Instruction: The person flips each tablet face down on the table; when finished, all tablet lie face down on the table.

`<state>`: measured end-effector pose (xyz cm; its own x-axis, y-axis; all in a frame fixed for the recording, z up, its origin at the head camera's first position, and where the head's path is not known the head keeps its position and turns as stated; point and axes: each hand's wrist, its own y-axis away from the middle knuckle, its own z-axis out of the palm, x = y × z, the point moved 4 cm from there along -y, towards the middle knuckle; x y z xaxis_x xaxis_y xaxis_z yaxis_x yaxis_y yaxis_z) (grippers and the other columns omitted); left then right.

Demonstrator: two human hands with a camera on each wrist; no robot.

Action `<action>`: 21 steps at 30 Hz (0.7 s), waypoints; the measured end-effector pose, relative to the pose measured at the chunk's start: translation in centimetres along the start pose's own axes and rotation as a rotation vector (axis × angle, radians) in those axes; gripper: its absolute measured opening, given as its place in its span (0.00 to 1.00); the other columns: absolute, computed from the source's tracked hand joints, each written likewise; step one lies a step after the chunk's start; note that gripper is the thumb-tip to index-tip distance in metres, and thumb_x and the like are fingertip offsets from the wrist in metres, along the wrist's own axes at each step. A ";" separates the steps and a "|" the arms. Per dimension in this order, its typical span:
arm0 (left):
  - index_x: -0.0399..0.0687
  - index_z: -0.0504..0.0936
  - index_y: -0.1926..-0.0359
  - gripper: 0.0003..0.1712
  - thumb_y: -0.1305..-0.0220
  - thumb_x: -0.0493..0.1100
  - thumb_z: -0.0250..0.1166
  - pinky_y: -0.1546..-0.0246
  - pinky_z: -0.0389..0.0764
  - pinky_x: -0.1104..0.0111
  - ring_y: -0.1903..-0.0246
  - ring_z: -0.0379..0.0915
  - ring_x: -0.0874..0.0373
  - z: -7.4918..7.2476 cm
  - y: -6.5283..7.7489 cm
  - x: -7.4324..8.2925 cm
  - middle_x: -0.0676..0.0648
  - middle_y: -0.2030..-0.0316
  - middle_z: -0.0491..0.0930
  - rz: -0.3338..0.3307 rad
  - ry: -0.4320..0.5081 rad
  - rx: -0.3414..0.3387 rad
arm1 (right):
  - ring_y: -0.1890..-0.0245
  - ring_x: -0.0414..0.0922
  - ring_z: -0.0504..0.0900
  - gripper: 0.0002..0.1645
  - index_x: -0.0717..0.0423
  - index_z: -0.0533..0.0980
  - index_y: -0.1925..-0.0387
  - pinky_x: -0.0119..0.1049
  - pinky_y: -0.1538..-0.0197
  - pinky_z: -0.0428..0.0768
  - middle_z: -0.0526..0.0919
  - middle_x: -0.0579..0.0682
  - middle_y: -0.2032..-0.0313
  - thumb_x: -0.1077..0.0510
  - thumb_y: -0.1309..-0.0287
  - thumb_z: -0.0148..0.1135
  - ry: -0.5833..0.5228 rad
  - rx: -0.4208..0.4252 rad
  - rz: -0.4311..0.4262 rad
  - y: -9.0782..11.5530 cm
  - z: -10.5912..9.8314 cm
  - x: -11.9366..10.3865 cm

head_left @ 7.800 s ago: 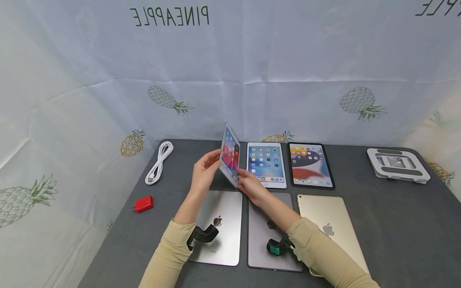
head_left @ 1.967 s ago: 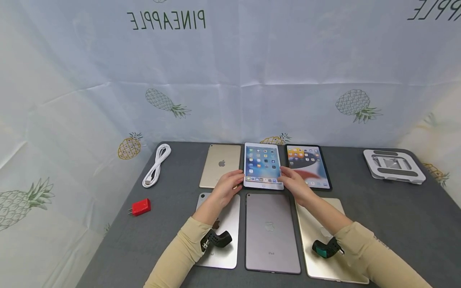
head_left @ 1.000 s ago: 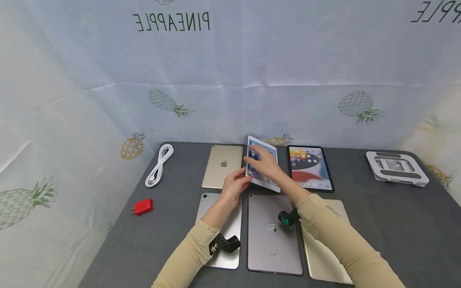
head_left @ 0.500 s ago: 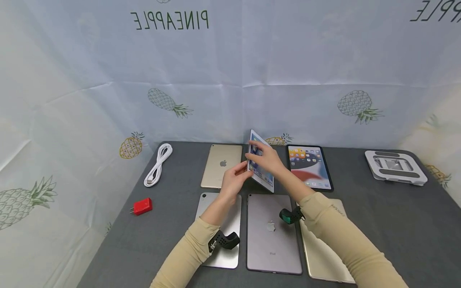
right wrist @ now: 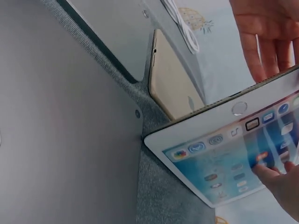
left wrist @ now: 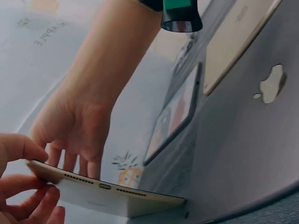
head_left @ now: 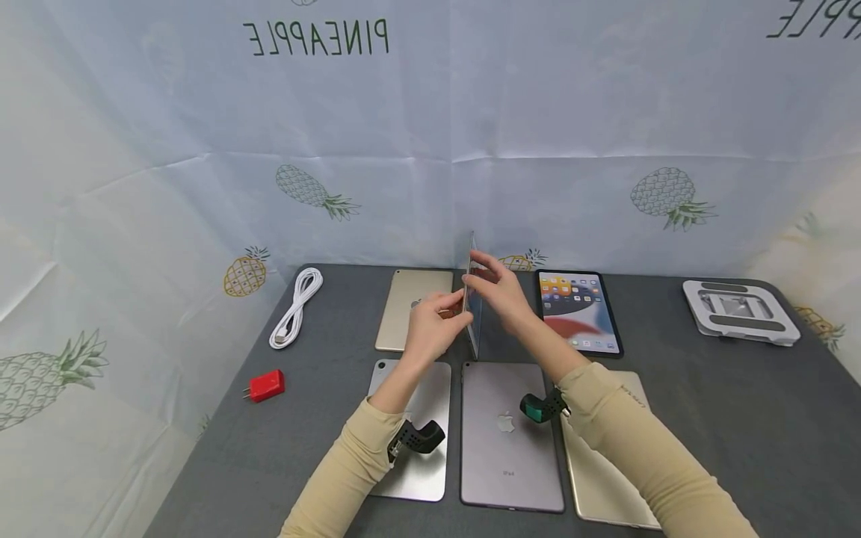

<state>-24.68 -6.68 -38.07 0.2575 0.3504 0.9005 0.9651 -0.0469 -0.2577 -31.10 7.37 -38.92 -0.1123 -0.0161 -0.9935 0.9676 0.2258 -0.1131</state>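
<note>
A thin white-fronted tablet (right wrist: 219,154) stands up on its long edge, seen almost edge-on in the head view. My left hand (head_left: 430,329) pinches its raised edge near the bottom corner, thumb on one side and fingers on the other. Higher along that same edge, my right hand (head_left: 501,295) grips with thumb and bent fingers on the screen side. The lit screen with app icons faces right, while the gold back and charging port show in the left wrist view. Below the hands lies a grey tablet (head_left: 507,456), face down.
A gold tablet (head_left: 397,321) lies face down at back left; a black-rimmed tablet (head_left: 580,310) lies screen up at back right. Silver (head_left: 420,471) and gold (head_left: 605,478) tablets flank the grey one. Around sit a white cable (head_left: 292,317), red charger (head_left: 266,385) and folding stand (head_left: 740,312).
The back-left tablet was turned face down. Both hands then moved to the middle tablet; its left edge has been lifted until it stands upright, and the right hand shifted from its right side to that edge.
</note>
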 end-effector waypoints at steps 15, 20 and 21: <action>0.45 0.76 0.37 0.25 0.32 0.48 0.62 0.50 0.79 0.61 0.47 0.75 0.54 2.2 0.8 -0.1 0.45 0.45 0.77 0.042 0.035 -0.086 | 0.33 0.53 0.65 0.36 0.53 0.60 0.28 0.55 0.39 0.72 0.62 0.57 0.30 0.59 0.34 0.59 -0.037 0.014 0.020 0.8 -2.1 0.0; 0.49 0.78 0.38 0.23 0.31 0.51 0.60 0.49 0.79 0.61 0.48 0.75 0.56 2.6 1.1 -0.2 0.48 0.45 0.77 0.007 0.033 -0.106 | 0.35 0.54 0.67 0.35 0.51 0.61 0.28 0.55 0.41 0.74 0.62 0.56 0.30 0.57 0.34 0.60 -0.029 0.023 0.029 1.1 -2.7 0.1; 0.49 0.78 0.38 0.23 0.30 0.52 0.59 0.49 0.79 0.61 0.48 0.75 0.56 2.7 1.2 -0.3 0.48 0.45 0.77 0.002 0.033 -0.113 | 0.35 0.54 0.67 0.35 0.51 0.61 0.28 0.55 0.41 0.74 0.62 0.56 0.30 0.56 0.34 0.59 -0.027 0.022 0.031 1.1 -2.8 0.2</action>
<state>-23.76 -4.32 -39.57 0.2588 0.3198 0.9115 0.9634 -0.1531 -0.2199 -30.67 10.38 -39.18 -0.0758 -0.0361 -0.9965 0.9753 0.2051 -0.0817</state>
